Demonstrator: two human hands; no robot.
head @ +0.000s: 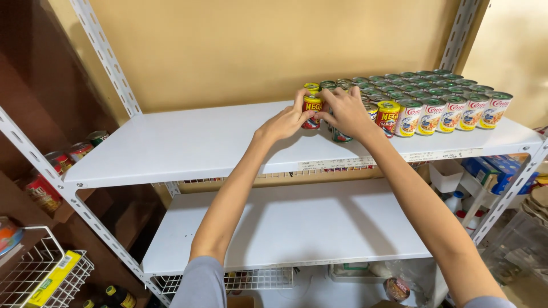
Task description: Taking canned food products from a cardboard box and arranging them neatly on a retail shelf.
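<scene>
Both hands are reaching up to the top white shelf. The left hand is holding a red and yellow can with its fingers closed around it. The right hand is sitting right next to it, touching the same can and covering another can below it. The red and yellow can is standing near the middle of the shelf, at the left end of a big group of cans filling the right back corner.
</scene>
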